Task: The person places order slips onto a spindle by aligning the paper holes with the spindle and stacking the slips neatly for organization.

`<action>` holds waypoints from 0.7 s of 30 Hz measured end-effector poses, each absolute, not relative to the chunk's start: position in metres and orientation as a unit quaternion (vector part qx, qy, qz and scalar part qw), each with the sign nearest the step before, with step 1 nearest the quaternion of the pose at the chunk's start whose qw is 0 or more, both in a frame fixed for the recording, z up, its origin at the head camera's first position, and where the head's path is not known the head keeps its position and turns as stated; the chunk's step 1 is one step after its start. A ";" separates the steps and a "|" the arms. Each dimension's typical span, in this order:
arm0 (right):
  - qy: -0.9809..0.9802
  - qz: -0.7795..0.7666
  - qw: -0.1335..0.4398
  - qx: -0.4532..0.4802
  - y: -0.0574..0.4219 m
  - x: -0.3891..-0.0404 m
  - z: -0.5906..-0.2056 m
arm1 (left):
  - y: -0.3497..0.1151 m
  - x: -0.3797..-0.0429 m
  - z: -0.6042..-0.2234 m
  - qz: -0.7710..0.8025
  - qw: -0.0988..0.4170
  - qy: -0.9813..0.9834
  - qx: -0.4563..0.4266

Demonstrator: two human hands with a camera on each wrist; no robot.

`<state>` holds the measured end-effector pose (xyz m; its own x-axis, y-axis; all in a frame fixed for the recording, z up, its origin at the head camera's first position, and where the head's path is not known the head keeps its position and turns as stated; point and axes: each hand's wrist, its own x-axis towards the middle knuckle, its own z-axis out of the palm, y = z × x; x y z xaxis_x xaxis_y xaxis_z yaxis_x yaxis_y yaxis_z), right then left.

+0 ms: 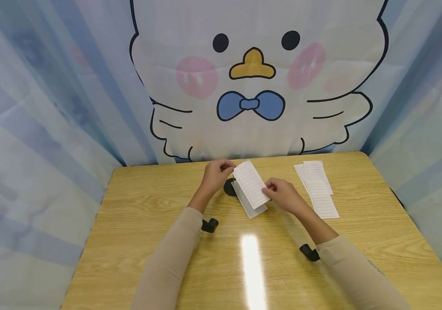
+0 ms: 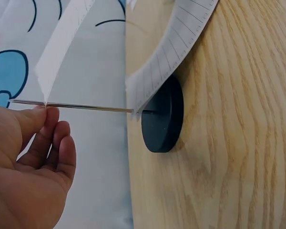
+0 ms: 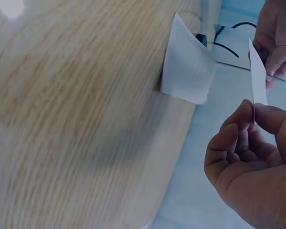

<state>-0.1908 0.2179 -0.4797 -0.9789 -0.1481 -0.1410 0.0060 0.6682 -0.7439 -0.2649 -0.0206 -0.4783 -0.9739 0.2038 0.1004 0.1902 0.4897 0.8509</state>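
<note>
Left hand [image 1: 216,174] — fingertips pinching upper slip [image 1: 250,184] at metal rod [image 2: 95,107]; right hand [image 1: 284,196] — thumb and finger pinch its near end. Lower slip [image 1: 248,210] beside black base [image 2: 167,119].

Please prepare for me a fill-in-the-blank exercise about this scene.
The metal rod rises from a round ____ base.
The hand nearest this rod is the person's ____ hand.
Loose slips lie on the table to the person's ____.
The right hand pinches a lined slip of ____.

Missing words: black; left; right; paper.
</note>
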 end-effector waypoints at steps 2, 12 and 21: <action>0.908 -0.404 0.102 -0.039 0.217 -0.191 -0.483 | -0.021 -0.265 -0.481 0.489 0.010 0.865 0.114; 0.912 -0.388 0.126 -0.048 0.217 -0.192 -0.495 | -0.021 -0.264 -0.495 0.488 0.031 0.865 0.115; 0.917 -0.372 0.129 -0.057 0.214 -0.192 -0.505 | -0.020 -0.263 -0.504 0.486 0.042 0.866 0.113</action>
<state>-0.1915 0.2142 -0.5054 -0.9605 -0.1997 -0.1936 -0.0084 0.7164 -0.6977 -0.2631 -0.0204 -0.5037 -0.9707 0.2373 0.0374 0.1557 0.5027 0.8503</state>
